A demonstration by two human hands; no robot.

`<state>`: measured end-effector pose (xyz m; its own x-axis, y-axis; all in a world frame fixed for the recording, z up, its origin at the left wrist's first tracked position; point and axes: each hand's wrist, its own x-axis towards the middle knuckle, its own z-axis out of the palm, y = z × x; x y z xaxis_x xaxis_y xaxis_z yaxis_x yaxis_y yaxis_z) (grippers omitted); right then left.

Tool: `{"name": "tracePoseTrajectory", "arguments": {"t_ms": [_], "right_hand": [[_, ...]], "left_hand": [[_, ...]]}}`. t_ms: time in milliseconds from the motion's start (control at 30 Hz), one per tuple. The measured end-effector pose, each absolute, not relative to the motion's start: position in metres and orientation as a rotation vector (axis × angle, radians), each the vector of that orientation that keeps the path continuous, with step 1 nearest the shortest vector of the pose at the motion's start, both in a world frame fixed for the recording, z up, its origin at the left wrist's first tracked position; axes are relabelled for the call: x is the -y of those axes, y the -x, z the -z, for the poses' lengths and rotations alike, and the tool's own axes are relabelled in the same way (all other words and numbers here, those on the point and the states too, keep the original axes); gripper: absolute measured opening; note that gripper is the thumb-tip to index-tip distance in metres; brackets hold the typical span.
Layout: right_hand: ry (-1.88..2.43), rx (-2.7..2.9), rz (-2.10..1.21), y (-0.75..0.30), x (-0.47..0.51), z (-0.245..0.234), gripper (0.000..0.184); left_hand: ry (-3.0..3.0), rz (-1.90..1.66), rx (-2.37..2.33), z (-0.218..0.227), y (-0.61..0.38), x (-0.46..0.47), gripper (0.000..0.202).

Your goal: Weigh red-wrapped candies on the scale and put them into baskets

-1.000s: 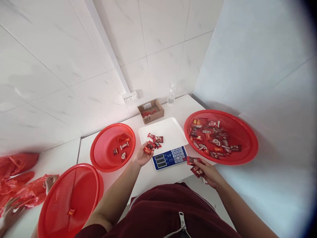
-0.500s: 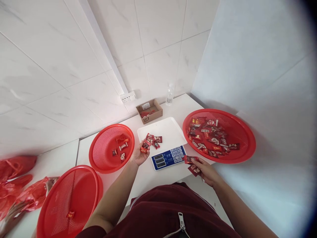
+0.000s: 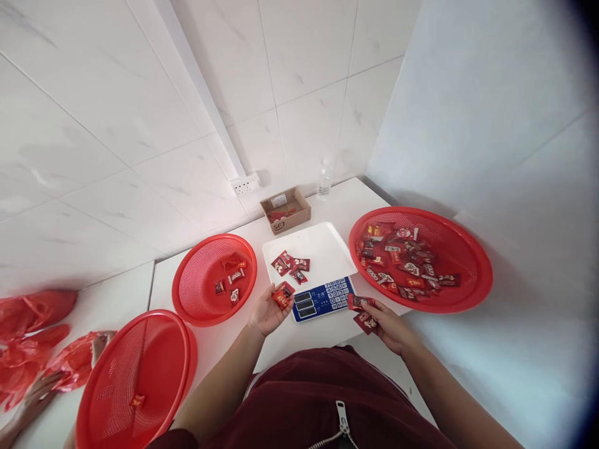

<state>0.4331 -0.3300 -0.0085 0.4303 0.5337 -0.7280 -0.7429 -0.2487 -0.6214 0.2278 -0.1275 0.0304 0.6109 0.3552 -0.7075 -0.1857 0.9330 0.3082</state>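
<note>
My left hand [image 3: 270,313], palm turned up, holds a red wrapped candy [image 3: 282,295] at its fingertips, just left of the blue keypad of a digital scale [image 3: 322,299]. My right hand [image 3: 390,325] pinches a few dark red wrapped candies [image 3: 365,322] near the scale's right front corner. Several wrapped candies [image 3: 299,264] lie on the scale's white tray [image 3: 322,243]. To the right, a wide red basket [image 3: 480,287] contains many mixed candies. A smaller red basket [image 3: 187,268] at left holds several.
A large red basket [image 3: 189,349] at lower left has one small packet [image 3: 137,400] inside. Beyond it, another person's hands [image 3: 40,393] touch red plastic bags [image 3: 70,362]. By the wall stand a cardboard box [image 3: 290,218] and a clear bottle [image 3: 324,181].
My left hand has drawn back from the tray towards me and opened its palm upwards, one candy still in it. The candies on the tray are less covered. My right hand stays nearly still.
</note>
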Motion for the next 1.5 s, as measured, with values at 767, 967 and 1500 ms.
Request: {"name": "tracePoseTrajectory", "arguments": {"t_ms": [767, 967, 1500], "right_hand": [[1.361, -0.217, -1.255, -0.427, 0.33, 0.003, 0.014], [1.326, -0.118, -1.367, -0.414, 0.317, -0.006, 0.018], [1.572, 0.705, -1.583, -0.375, 0.281, -0.036, 0.044]], "left_hand": [[-0.264, -0.449, -1.169, -0.028, -0.245, 0.107, 0.008], [-0.294, -0.266, -1.083, -0.038, -0.246, 0.145, 0.023], [-0.424, -0.048, -0.914, -0.037, -0.242, 0.2, 0.011]]}}
